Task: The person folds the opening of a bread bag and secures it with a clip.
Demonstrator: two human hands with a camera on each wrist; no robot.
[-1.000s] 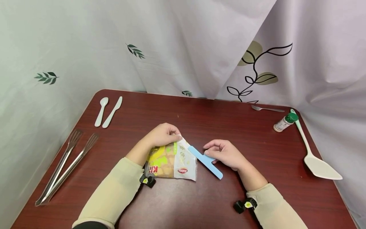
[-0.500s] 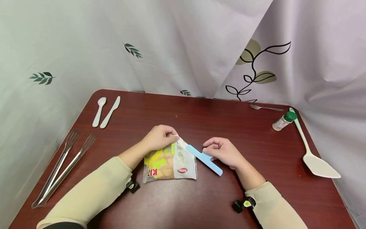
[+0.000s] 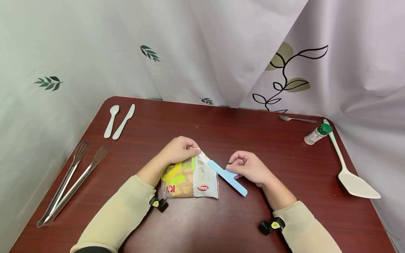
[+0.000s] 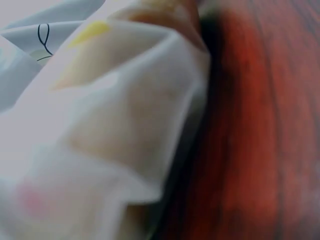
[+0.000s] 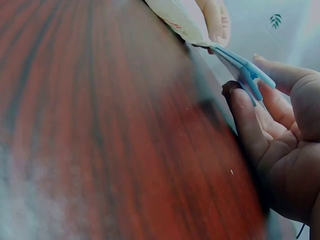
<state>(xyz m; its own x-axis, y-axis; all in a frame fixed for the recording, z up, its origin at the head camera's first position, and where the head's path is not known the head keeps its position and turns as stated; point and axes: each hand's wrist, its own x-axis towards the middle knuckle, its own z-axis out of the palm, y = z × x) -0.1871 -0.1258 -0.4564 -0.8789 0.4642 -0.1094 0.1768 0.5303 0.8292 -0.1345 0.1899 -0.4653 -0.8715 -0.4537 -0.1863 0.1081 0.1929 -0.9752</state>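
Observation:
In the head view, a snack bag (image 3: 202, 177) with a white end and a yellow-green printed part is at the middle of the table. My left hand (image 3: 178, 151) pinches its far corner between thumb and fingers. A light blue bag clip (image 3: 228, 178) slants across the white end's right edge, its near end sticking out past the bag. My right hand (image 3: 251, 168) pinches the clip's short handle tab. In the right wrist view the clip (image 5: 245, 70) is edge-on at the bag's edge, between thumb and fingers. The bag (image 4: 115, 120), blurred, fills much of the left wrist view.
Metal tongs (image 3: 64, 191), a white spoon (image 3: 111, 121) and a white knife (image 3: 124, 122) lie at the left. To the right are a fork (image 3: 297, 119), a green-capped shaker bottle (image 3: 317, 134) and a white spatula (image 3: 351, 181). A curtain (image 3: 196, 52) hangs behind the table.
My left forearm swings out to the left, then partly back. Both hands keep their grip, and the clip stays at the bag's edge with barely any shift.

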